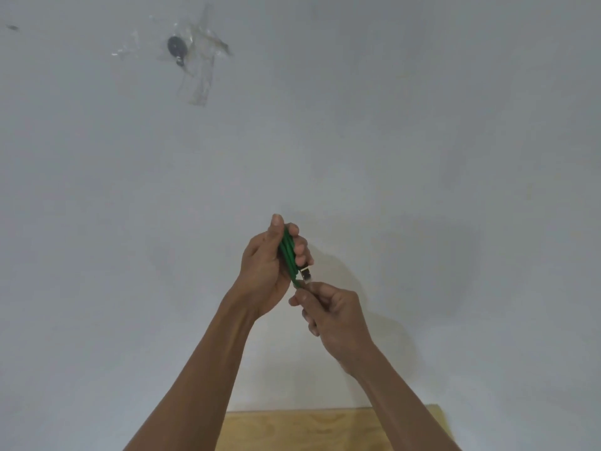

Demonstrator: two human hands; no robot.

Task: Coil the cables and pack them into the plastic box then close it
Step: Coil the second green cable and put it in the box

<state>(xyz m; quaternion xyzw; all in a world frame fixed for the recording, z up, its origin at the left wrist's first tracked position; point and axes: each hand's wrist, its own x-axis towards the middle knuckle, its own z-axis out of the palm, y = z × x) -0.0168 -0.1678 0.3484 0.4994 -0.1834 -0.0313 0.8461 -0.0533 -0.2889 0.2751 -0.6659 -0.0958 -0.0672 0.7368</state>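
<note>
A green cable (pixel 288 252) is folded into a tight bundle of several loops. My left hand (pixel 265 271) is shut around the bundle, thumb up along its side. A metal plug (pixel 305 273) sticks out below my left fingers. My right hand (pixel 331 315) pinches the cable's end just under the plug. Both hands are held above the white table (pixel 422 157). At the far left of the table stands a clear plastic box (pixel 195 60) with a dark coiled cable (pixel 176 47) inside; I cannot tell whether its lid is open.
A wooden board (pixel 309 429) shows at the table's near edge between my forearms. A small dark speck (pixel 12 27) lies at the far left edge of the table.
</note>
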